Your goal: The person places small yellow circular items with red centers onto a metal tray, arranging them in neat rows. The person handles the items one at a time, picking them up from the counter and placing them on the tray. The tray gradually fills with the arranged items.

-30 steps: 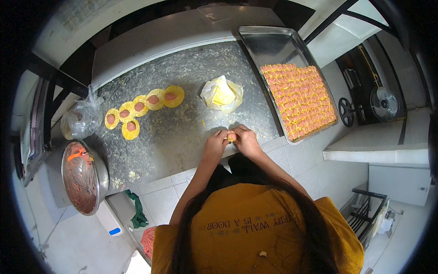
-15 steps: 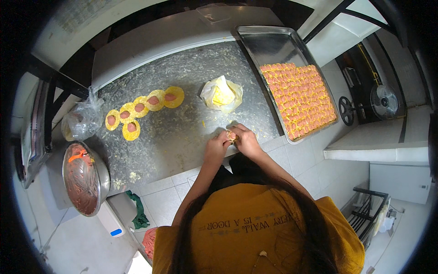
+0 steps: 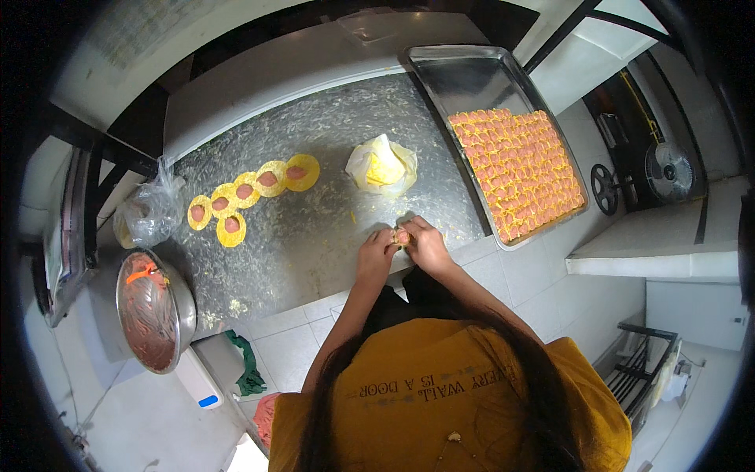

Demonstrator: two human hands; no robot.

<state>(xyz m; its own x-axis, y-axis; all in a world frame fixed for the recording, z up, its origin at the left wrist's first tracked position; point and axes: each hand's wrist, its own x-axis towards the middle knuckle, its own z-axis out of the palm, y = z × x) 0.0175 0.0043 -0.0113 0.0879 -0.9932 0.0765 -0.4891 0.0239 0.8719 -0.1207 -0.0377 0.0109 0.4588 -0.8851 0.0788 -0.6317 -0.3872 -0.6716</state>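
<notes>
dumpling (image 3: 402, 235) mostly covered by left hand (image 3: 375, 253) and right hand (image 3: 427, 242); only a sliver shows between the fingers, fold state unreadable. clear bag (image 3: 149, 211) contents blurred behind plastic. far end of steel tray (image 3: 472, 75) bends into fisheye rim. wrapper stack (image 3: 382, 167) layers too small to separate. person's lower body cut off at bottom edge.

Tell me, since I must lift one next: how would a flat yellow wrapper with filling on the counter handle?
The yellow wrappers lie thin and flat, so probably floppy. The filling sits loose on top and may slide. They overlap, so may cling together.
</notes>
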